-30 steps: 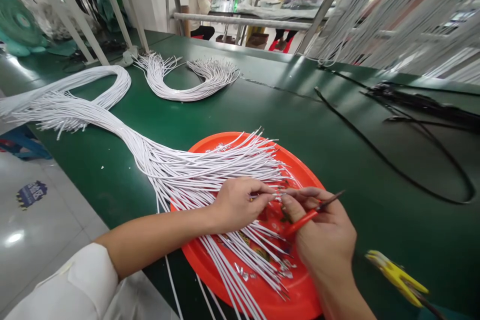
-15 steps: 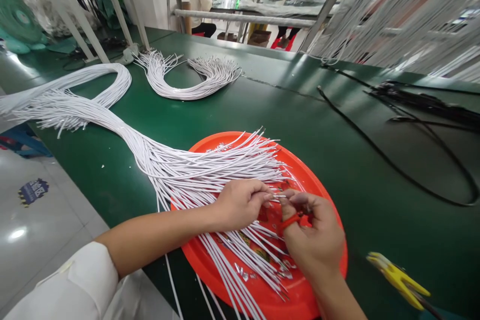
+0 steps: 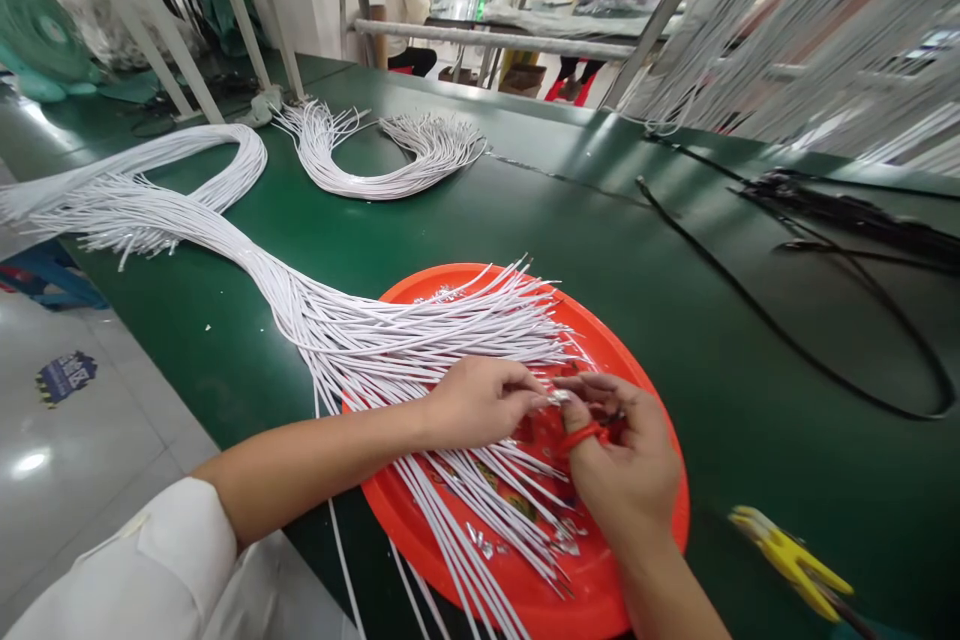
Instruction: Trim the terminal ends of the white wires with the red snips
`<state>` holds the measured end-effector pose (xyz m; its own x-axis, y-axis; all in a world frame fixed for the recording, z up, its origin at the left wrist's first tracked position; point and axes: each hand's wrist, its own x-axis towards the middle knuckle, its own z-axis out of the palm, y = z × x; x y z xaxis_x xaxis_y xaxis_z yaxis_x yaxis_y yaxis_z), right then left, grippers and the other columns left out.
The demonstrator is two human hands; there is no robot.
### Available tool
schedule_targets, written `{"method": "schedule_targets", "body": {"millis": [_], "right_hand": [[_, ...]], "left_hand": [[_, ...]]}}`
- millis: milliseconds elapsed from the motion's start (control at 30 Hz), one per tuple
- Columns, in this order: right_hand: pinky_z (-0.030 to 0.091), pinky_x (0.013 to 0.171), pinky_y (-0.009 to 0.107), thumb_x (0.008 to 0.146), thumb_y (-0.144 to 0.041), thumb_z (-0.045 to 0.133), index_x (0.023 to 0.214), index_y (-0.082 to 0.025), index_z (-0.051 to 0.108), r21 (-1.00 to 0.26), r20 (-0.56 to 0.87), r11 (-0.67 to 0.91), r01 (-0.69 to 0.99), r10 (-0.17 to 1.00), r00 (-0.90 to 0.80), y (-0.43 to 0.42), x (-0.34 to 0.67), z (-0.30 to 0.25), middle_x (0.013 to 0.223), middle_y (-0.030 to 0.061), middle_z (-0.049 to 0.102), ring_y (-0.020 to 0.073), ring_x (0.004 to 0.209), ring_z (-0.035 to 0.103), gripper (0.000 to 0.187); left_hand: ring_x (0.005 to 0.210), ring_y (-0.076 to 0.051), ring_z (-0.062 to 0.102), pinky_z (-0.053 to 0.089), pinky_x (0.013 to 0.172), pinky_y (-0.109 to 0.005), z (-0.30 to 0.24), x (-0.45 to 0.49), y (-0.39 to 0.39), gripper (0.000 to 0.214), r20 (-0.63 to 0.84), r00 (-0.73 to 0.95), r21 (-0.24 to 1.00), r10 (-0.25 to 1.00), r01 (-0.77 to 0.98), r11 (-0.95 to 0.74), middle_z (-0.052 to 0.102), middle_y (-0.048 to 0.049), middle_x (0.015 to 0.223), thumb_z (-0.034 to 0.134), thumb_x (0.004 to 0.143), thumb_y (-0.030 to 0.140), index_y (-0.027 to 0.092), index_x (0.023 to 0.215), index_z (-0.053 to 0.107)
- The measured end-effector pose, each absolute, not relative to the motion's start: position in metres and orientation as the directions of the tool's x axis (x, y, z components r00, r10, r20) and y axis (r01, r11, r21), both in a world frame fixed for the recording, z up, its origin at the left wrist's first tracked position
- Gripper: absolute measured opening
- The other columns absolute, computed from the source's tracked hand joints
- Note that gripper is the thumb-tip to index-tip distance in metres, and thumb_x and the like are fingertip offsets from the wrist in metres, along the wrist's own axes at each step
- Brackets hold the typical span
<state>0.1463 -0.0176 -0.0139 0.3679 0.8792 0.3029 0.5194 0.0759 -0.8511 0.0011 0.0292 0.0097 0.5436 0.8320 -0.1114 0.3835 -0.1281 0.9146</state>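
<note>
My left hand [image 3: 487, 405] is closed in a pinch on the end of a white cable, over the red tray [image 3: 637, 350]. Right against it, my right hand [image 3: 626, 440] has its thumb and fingertips at a bit of silvery foil [image 3: 558, 398] on that cable end. Red-handled scissors [image 3: 583, 436] sit in the same hand, the red loop around the thumb and the rest mostly hidden by the fingers. A thick bundle of white cables [image 3: 360, 330] fans out across the tray, and scraps of foil [image 3: 480, 542] lie among the ends.
Another bundle of white cables [image 3: 375, 182] curves on the green table [image 3: 555, 240] farther back. Yellow-handled cutters [image 3: 795, 560] lie at the right front. Black cables [image 3: 757, 305] loop at right. Grey cables [image 3: 795, 30] hang behind, and two people sit beyond the rail [image 3: 495, 38].
At the fingertips, the thin cable end now shows a wider, crumpled piece of silvery foil. My hands remain close together in nearly the same place; the view has shifted slightly.
</note>
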Motion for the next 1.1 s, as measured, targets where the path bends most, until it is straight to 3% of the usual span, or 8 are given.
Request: {"method": "schedule_targets", "body": {"millis": [100,200,433,567,800,933,1100], "right_hand": [[0.049,0.063,0.030,0.070,-0.036,0.066,0.091,-0.020,0.053,-0.980,0.101,0.005,0.197,0.872,0.479,-0.015,0.146,-0.012,0.076,0.0021,0.064,0.0166,0.067,0.062,0.030],[0.046,0.052,0.026,0.067,-0.041,0.069,0.090,-0.019,0.054,-0.997,-0.025,-0.058,0.054,0.877,0.480,-0.016,0.145,-0.008,0.062,-0.0025,0.059,0.0121,0.052,0.055,0.036],[0.049,0.057,0.027,0.062,-0.038,0.073,0.085,-0.019,0.054,-0.996,0.015,-0.028,0.089,0.896,0.444,-0.018,0.141,-0.009,0.061,-0.0036,0.056,0.0132,0.057,0.058,0.035],[0.050,0.063,0.029,0.065,-0.033,0.071,0.086,-0.020,0.055,-0.980,0.103,0.027,0.195,0.915,0.391,-0.017,0.141,-0.013,0.076,0.0012,0.062,0.0154,0.070,0.061,0.030],[0.048,0.061,0.028,0.071,-0.032,0.065,0.086,-0.020,0.056,-0.904,0.204,0.032,0.426,0.909,0.365,-0.018,0.144,-0.016,0.080,0.0029,0.064,0.0157,0.068,0.060,0.021],[0.049,0.065,0.029,0.068,-0.033,0.067,0.084,-0.019,0.056,-0.937,0.191,0.030,0.348,0.878,0.438,-0.014,0.147,-0.016,0.077,0.0025,0.064,0.0161,0.069,0.061,0.023],[0.047,0.049,0.025,0.061,-0.040,0.073,0.086,-0.018,0.056,-0.981,-0.030,-0.143,0.128,0.776,0.630,-0.007,0.158,-0.014,0.061,-0.0021,0.060,0.0136,0.051,0.058,0.037]], "left_hand": [[0.070,-0.011,0.058,0.043,0.067,-0.021,0.013,0.002,0.026,0.014,-0.017,0.468,0.907,0.883,0.379,-0.184,0.068,-0.0010,0.077,0.054,0.079,0.023,0.017,0.081,0.067],[0.070,-0.011,0.058,0.044,0.069,-0.022,0.013,0.003,0.022,0.010,0.068,0.428,0.869,0.901,0.418,-0.265,0.067,-0.0010,0.077,0.058,0.077,0.020,0.018,0.079,0.067],[0.072,-0.014,0.057,0.043,0.072,-0.026,0.008,0.001,0.021,0.012,0.190,0.468,0.756,0.863,0.491,-0.432,0.065,-0.0027,0.073,0.053,0.081,0.020,0.017,0.078,0.065],[0.076,-0.015,0.058,0.043,0.072,-0.025,0.010,0.000,0.022,0.015,0.178,0.450,0.776,0.875,0.483,-0.406,0.067,-0.0039,0.079,0.051,0.082,0.021,0.016,0.081,0.064],[0.073,-0.013,0.059,0.043,0.067,-0.023,0.011,0.001,0.022,0.018,0.023,0.453,0.851,0.891,0.460,-0.255,0.067,-0.0015,0.078,0.047,0.082,0.022,0.017,0.081,0.065],[0.071,-0.013,0.058,0.042,0.066,-0.022,0.010,0.001,0.023,0.020,0.033,0.467,0.850,0.884,0.452,-0.271,0.066,-0.0015,0.076,0.046,0.083,0.023,0.017,0.080,0.065],[0.073,-0.013,0.060,0.043,0.067,-0.022,0.011,0.000,0.023,0.016,0.050,0.586,0.822,0.809,0.437,-0.367,0.068,-0.0019,0.080,0.049,0.081,0.020,0.017,0.080,0.065]]}}
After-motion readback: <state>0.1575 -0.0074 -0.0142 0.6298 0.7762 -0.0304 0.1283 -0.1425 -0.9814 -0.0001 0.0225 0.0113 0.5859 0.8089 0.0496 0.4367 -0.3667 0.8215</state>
